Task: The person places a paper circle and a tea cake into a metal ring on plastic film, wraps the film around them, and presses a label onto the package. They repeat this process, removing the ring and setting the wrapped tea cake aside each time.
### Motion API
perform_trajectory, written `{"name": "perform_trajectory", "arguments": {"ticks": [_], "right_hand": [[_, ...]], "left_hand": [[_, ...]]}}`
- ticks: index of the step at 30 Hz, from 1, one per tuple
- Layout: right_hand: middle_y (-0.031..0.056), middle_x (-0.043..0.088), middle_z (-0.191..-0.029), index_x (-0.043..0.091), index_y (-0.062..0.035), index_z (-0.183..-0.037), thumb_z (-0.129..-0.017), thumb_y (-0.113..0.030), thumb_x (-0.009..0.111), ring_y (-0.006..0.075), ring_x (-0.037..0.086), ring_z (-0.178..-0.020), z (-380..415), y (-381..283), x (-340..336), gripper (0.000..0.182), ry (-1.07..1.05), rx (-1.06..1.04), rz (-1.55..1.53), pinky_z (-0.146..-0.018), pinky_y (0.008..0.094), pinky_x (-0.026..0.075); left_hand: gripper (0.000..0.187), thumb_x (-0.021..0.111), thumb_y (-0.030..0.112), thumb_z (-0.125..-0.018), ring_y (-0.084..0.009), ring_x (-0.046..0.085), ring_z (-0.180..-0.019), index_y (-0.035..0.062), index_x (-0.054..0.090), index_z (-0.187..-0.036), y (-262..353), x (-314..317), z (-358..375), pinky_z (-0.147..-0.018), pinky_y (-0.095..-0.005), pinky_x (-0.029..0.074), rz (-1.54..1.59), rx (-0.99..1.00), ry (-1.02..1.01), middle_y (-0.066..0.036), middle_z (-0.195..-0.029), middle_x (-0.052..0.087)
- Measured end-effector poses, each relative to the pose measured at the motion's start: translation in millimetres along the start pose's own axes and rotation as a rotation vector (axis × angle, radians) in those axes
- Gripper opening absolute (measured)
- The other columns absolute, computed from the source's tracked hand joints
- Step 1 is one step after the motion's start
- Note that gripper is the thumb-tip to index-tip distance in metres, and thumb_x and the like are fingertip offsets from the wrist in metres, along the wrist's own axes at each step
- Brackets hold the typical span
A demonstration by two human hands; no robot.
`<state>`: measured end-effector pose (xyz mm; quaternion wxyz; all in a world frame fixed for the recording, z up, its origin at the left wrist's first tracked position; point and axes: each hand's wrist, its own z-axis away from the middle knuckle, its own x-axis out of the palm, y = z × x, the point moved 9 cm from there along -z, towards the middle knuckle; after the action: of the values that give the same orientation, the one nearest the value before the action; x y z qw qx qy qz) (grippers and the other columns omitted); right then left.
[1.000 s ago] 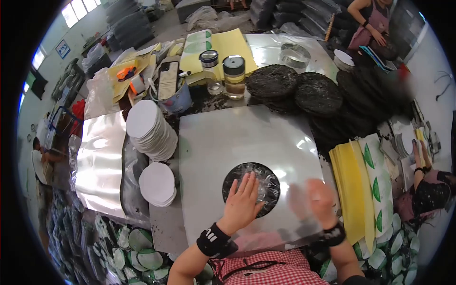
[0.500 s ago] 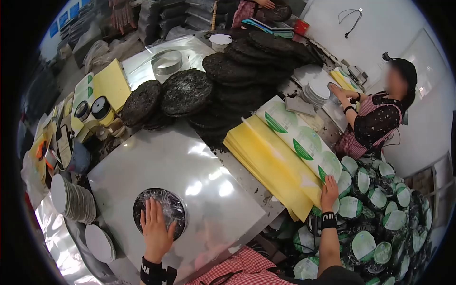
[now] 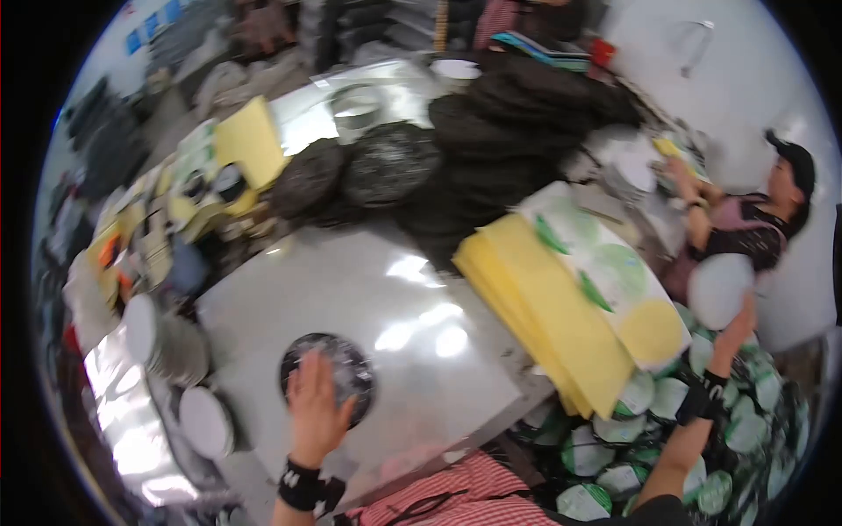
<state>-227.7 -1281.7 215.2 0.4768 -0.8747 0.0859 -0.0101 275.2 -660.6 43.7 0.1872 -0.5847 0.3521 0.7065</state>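
A dark round cake (image 3: 358, 379) in clear plastic film lies on the shiny metal sheet (image 3: 430, 386). My left hand (image 3: 317, 405) rests flat on top of it, fingers stretched out. Out to the right, my right hand (image 3: 742, 323) pinches a round pale sticker (image 3: 719, 291) by its lower edge, its pale side facing me. Below that hand is the heap of wrapped cakes. The sheet of green-and-white stickers (image 3: 605, 254) lies on a stack of yellow sheets (image 3: 535, 307); a bare yellow circle (image 3: 653, 331) shows at its near end.
Bare dark cakes (image 3: 391, 165) are piled at the back. White discs (image 3: 162, 337) stand stacked at the left. Wrapped, labelled cakes (image 3: 586, 451) heap up beyond the table's right edge. A co-worker (image 3: 745, 228) stands at the far right.
My right hand has moved right and up from the sticker sheet, taking a round sticker off its near end. My left hand stays on the cake. The view has shifted and blurred.
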Motion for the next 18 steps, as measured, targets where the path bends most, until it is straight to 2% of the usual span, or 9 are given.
{"name": "perform_trajectory", "arguments": {"ticks": [2,5,8,9,10,11,13,16,18], "right_hand": [[0.0095,0.067,-0.105,0.066,0.0014,-0.114,-0.102,-0.015,0.051,0.0193,0.06,-0.09,53.7,-37.4,103.7,0.025,-0.186,-0.087,0.25,-0.081,0.0355,0.05],[0.0179,0.064,-0.121,0.06,0.0042,-0.122,-0.096,-0.01,0.052,0.0282,0.063,-0.105,303.0,-70.0,306.6,0.031,-0.662,-1.045,0.568,-0.091,0.0389,0.052],[0.0271,0.05,-0.144,0.05,0.0006,-0.143,-0.078,-0.042,0.074,0.0412,0.048,-0.134,500.8,-179.1,375.4,0.081,-1.334,-0.652,-0.138,-0.109,0.0479,0.042],[0.0266,0.049,-0.145,0.049,0.0022,-0.142,-0.077,-0.047,0.075,0.0404,0.047,-0.136,530.8,-211.2,381.4,0.085,-1.443,-0.709,-0.213,-0.112,0.0486,0.038],[0.026,0.049,-0.146,0.049,0.0039,-0.141,-0.076,-0.051,0.075,0.0397,0.045,-0.138,552.1,-233.7,382.2,0.09,-1.55,-0.76,-0.283,-0.114,0.0493,0.035],[0.0264,0.049,-0.145,0.048,0.0052,-0.141,-0.077,-0.053,0.073,0.0402,0.046,-0.137,561.7,-237.0,385.4,0.09,-1.597,-0.818,-0.237,-0.114,0.0502,0.035],[0.0272,0.049,-0.144,0.046,0.0076,-0.141,-0.081,-0.058,0.069,0.0412,0.047,-0.136,575.1,-233.0,383.8,0.092,-1.684,-0.924,-0.129,-0.115,0.0521,0.034],[0.0278,0.047,-0.145,0.045,0.0075,-0.142,-0.082,-0.061,0.067,0.0412,0.045,-0.137,568.7,-230.7,388.5,0.093,-1.732,-0.792,-0.107,-0.116,0.055,0.031],[0.0245,0.043,-0.151,0.037,0.0068,-0.148,-0.098,-0.058,0.048,0.0348,0.04,-0.143,575.9,-222.2,420.0,0.083,-1.828,-0.33,-0.279,-0.119,0.0463,0.028]], "left_hand": [[0.08,0.066,0.038,-0.089,-0.0419,0.021,-0.15,0.0002,0.036,-0.152,5.1,-11.4,2.4,-0.12,-0.055,0.016,-0.032,-0.003,0.087,-0.026,-0.16,0.026],[0.071,0.061,0.041,-0.092,-0.0399,0.023,-0.15,0.0027,0.043,-0.149,1.7,-2.6,4.0,-0.121,-0.0546,0.016,-0.057,0.072,0.074,-0.021,-0.16,0.03],[0.065,0.061,0.041,-0.092,-0.0347,0.025,-0.151,0.0029,0.049,-0.144,-2.2,1.9,3.6,-0.121,-0.0531,0.017,-0.007,0.072,0.07,-0.017,-0.158,0.036],[0.058,0.064,0.037,-0.089,-0.033,0.037,-0.145,0.0049,0.057,-0.137,0.8,-5.3,5.7,-0.118,-0.0505,0.027,-0.149,0.102,0.085,-0.014,-0.151,0.047],[0.055,0.068,0.034,-0.087,-0.0323,0.045,-0.137,0.0073,0.059,-0.134,-3.4,-12.5,7.3,-0.115,-0.0488,0.033,0.105,0.099,0.202,-0.012,-0.143,0.054],[0.053,0.071,0.032,-0.084,-0.0316,0.053,-0.13,0.0097,0.062,-0.132,-7.8,-19.5,10.1,-0.111,-0.0471,0.038,0.358,0.128,0.322,-0.011,-0.136,0.061],[0.052,0.073,0.029,-0.083,-0.0308,0.057,-0.125,0.0118,0.062,-0.131,-9.5,-15.1,16.3,-0.108,-0.0459,0.041,0.379,0.115,0.331,-0.01,-0.132,0.064],[0.05,0.073,0.027,-0.084,-0.0301,0.057,-0.125,0.0122,0.063,-0.131,-19.7,-11.8,12.8,-0.108,-0.0444,0.042,0.586,0.047,0.319,-0.01,-0.131,0.064],[0.048,0.073,0.026,-0.085,-0.0298,0.057,-0.125,0.0121,0.063,-0.13,-20.0,-10.2,13.5,-0.107,-0.0421,0.042,0.792,0.012,0.284,-0.009,-0.13,0.064]]}}
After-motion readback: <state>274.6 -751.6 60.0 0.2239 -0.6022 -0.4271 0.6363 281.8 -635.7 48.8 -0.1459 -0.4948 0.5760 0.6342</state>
